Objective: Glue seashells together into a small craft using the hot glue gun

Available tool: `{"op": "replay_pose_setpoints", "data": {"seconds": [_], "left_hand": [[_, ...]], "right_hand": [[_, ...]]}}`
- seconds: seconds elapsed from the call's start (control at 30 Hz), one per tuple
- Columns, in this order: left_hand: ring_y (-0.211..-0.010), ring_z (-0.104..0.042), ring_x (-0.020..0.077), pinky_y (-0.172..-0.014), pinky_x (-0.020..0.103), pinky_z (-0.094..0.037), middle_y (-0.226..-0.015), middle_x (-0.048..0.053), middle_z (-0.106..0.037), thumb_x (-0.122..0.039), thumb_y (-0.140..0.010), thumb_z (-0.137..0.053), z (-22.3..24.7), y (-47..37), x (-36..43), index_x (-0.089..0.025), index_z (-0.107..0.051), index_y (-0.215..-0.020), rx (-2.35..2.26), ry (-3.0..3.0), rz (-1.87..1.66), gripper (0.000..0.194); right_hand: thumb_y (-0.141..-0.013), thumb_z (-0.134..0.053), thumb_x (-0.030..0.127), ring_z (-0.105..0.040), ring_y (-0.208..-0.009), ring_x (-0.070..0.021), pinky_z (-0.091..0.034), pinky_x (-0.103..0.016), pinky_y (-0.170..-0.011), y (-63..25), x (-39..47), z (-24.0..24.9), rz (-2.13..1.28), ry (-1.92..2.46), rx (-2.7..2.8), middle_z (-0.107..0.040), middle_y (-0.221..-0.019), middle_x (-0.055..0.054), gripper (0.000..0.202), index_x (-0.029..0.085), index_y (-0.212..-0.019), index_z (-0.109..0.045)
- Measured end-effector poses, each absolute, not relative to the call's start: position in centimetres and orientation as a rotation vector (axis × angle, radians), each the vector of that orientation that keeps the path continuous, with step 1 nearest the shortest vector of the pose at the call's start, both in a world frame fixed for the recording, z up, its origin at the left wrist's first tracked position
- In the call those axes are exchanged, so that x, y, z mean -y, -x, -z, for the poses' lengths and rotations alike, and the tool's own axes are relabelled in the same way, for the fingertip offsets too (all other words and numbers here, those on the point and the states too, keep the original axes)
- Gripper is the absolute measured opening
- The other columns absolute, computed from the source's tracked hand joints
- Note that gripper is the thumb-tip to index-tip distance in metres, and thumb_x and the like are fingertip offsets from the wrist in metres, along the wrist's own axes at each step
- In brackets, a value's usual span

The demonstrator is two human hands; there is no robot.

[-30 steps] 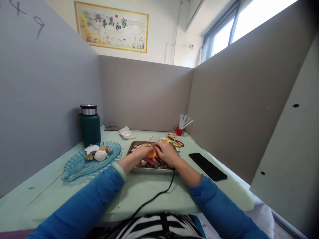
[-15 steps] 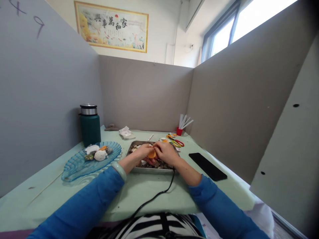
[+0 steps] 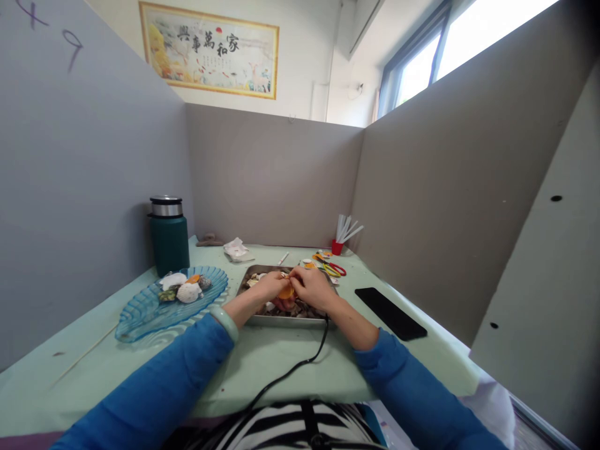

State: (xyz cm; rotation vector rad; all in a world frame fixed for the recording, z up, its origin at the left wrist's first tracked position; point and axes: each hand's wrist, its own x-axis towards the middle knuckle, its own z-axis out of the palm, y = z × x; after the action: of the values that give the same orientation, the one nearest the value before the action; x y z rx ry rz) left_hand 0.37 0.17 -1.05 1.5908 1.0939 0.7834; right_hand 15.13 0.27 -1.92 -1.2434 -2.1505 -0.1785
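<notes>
Above the metal tray (image 3: 290,322), my two hands meet at the fingertips. My left hand (image 3: 274,287) is closed on a flat orange piece (image 3: 287,291) that looks like a shell; its fingers curl beneath it. My right hand (image 3: 309,287) is pinched at the upper edge of that piece, its fingertips touching the left thumb. Whether the right fingers hold anything smaller is hidden. Brown and white shells or stones (image 3: 307,310) fill the tray beneath, partly covered by both hands.
Left stands a blue shell-shaped plate (image 3: 140,315) bearing several shells, with a green bottle (image 3: 169,244) behind. Right lie a black phone-like slab (image 3: 390,312) and red-yellow-handled pliers or scissors (image 3: 335,270). A red cup (image 3: 337,247) holds white sticks. A black cord (image 3: 281,377) crosses the front.
The orange piece has tilted slightly between my fingers. Both hands stay over the tray, and nothing else has visibly moved.
</notes>
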Motion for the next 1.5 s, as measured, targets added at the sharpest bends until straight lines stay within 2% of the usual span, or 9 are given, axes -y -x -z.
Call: {"op": "replay_pose_setpoints", "data": {"seconds": [0.2,0.47,0.7,1.07,1.5], "left_hand": [[-0.049,-0.059,0.0156,-0.047,0.026,-0.049,-0.059,0.006,-0.061,-0.025,-0.079,-0.046,0.69,-0.29,0.28,-0.013,-0.054,-0.076,-1.036,-1.569,-0.804,0.015],[-0.052,-0.060,0.0154,-0.049,0.027,-0.050,-0.062,0.005,-0.061,-0.035,-0.077,-0.053,0.57,-0.12,0.23,-0.013,-0.054,-0.078,-0.968,-1.513,-0.804,0.022],[-0.050,-0.059,0.0155,-0.048,0.029,-0.050,-0.062,0.005,-0.060,-0.028,-0.081,-0.047,0.60,-0.14,0.27,-0.012,-0.053,-0.079,-0.970,-1.506,-0.827,0.017],[-0.050,-0.058,0.0151,-0.048,0.027,-0.049,-0.061,0.005,-0.060,-0.030,-0.079,-0.049,0.66,-0.11,0.33,-0.013,-0.053,-0.077,-0.951,-1.534,-0.807,0.017],[-0.054,-0.059,0.0150,-0.053,0.029,-0.051,-0.063,0.004,-0.060,-0.031,-0.077,-0.050,0.66,0.04,0.47,-0.013,-0.055,-0.078,-0.959,-1.567,-0.811,0.019]], "right_hand": [[-0.082,-0.046,0.025,-0.057,-0.068,-0.0154,-0.032,-0.023,-0.059,-15.08,-0.16,1.72,0.199,1.243,2.125,-0.066,-0.074,-0.002,0.018,0.020,-0.087,-0.062],[-0.084,-0.043,0.024,-0.056,-0.069,-0.0155,-0.032,-0.024,-0.060,-15.13,-0.33,1.87,0.202,1.206,2.119,-0.066,-0.075,-0.003,0.020,0.019,-0.089,-0.062],[-0.084,-0.043,0.023,-0.056,-0.069,-0.0150,-0.031,-0.023,-0.060,-15.11,-0.17,1.65,0.207,1.185,2.129,-0.066,-0.076,-0.002,0.018,0.019,-0.088,-0.061],[-0.086,-0.042,0.024,-0.056,-0.070,-0.0146,-0.032,-0.023,-0.061,-15.12,-0.20,1.66,0.202,1.168,2.135,-0.065,-0.075,-0.003,0.019,0.019,-0.086,-0.061],[-0.088,-0.043,0.034,-0.055,-0.065,-0.0133,-0.031,-0.022,-0.059,-15.02,0.34,1.30,0.162,1.155,2.142,-0.064,-0.070,-0.002,0.024,0.018,-0.083,-0.061]]}}
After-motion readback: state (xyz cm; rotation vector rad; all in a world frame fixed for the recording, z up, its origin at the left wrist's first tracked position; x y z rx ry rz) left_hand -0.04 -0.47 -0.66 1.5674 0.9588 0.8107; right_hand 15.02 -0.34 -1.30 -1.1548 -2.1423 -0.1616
